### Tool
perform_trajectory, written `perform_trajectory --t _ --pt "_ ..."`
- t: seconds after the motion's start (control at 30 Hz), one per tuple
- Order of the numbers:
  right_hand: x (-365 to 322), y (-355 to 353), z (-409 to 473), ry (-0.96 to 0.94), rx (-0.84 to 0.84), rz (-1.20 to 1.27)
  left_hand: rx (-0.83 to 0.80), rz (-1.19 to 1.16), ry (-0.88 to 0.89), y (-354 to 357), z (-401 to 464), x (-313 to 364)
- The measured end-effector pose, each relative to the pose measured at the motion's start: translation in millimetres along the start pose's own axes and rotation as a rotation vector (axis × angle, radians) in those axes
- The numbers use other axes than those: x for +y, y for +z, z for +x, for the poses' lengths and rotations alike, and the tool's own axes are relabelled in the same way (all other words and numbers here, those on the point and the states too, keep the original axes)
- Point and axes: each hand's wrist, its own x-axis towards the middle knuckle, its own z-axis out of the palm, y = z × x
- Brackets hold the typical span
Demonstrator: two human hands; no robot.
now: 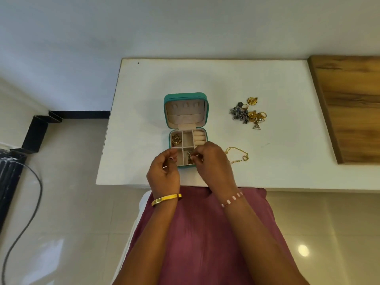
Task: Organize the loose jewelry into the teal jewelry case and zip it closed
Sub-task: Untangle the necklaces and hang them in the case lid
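Note:
The teal jewelry case [186, 95] lies open on the white table [277, 151], lid upright at the back, beige compartments toward me. Gold pieces [176, 140] fill its back-left compartment. My right hand [211, 161] pinches a small ring-like piece [190, 154] over the front-middle compartment, which holds more small pieces. My left hand [164, 173] hovers with fingers curled at the case's front-left corner; whether it holds something I cannot tell. A pile of loose gold and silver jewelry [247, 114] sits to the right. A gold chain with a heart pendant [239, 156] lies beside my right hand.
A wooden board [349, 105] covers the table's right end. The table's front edge runs just under my wrists. A black cable [30, 202] and a black frame [35, 132] are on the tiled floor at left.

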Motion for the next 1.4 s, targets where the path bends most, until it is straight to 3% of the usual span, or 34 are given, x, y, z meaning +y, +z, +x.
perform_trajectory --t 0.1,0.23,0.47,0.63,0.9,1.0,1.13,1.33,1.4 --pt "-14 7 5 -0.049 -0.083 -0.306 -0.001 0.038 0.048 2 2 -4" --pt "-31 5 10 -0.026 -0.08 -0.476 0.006 0.068 0.045 1 4 -7" --pt "-42 12 10 -0.035 -0.108 -0.516 0.022 0.059 0.049 0 5 -8" --pt "-40 15 4 0.047 0.008 -0.549 0.057 0.041 0.071 -1 4 -7" --pt "-41 17 8 0.043 -0.089 -0.554 0.064 0.027 0.033 0 4 -8" --pt "-28 16 9 0.058 -0.069 -0.418 0.042 -0.004 0.051 0 5 -9" --pt "-12 1 5 0.209 0.078 0.038 -0.043 -0.029 0.077 2 2 -6" --pt "-17 -53 -8 0.4 0.023 0.762 -0.326 -0.001 0.154 10 -14 2" --pt "-21 -68 -15 0.395 0.004 0.904 -0.382 0.013 0.163 13 -21 6"
